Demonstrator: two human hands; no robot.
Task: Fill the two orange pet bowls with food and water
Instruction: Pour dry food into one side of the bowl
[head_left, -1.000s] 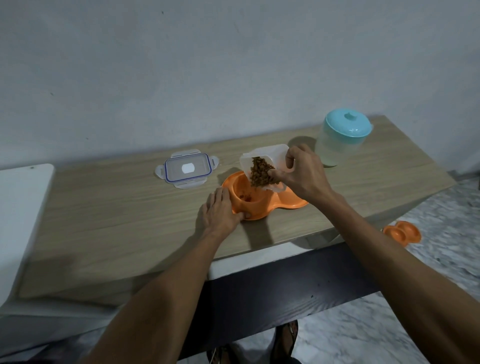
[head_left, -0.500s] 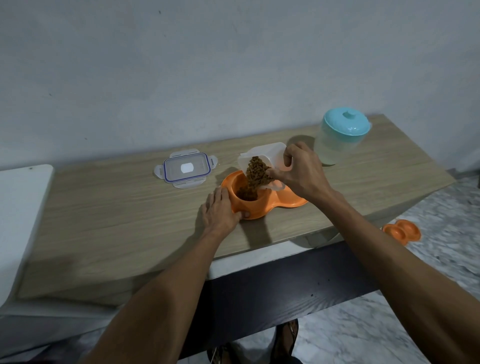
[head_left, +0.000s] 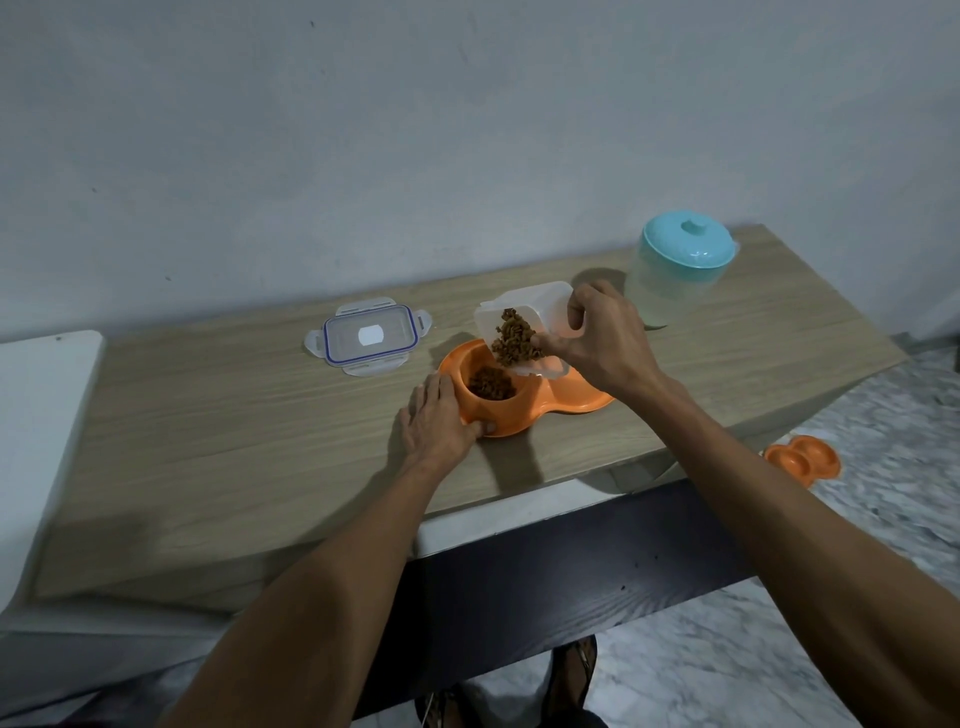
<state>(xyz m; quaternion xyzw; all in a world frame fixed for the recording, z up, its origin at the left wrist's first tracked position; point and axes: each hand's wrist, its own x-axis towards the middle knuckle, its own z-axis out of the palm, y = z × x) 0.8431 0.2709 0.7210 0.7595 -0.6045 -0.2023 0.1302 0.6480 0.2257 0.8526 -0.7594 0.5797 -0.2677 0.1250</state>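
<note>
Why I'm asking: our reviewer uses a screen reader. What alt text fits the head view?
The right hand tips a clear container of brown kibble over one well of an orange double pet bowl, which the left hand steadies on a wooden table. The container's lid and a teal-lidded jug sit nearby.

Home interior: wood-grain counter set against a plain painted wall, marble-pattern tile floor at lower right. Household pet-feeding kit backs that up: orange double pet bowl mid-frame on the counter, second orange bowl down on the floor at right, snap-lock container lid left of centre, teal-lidded jug upper right. Sandalled foot at the bottom edge.
</note>
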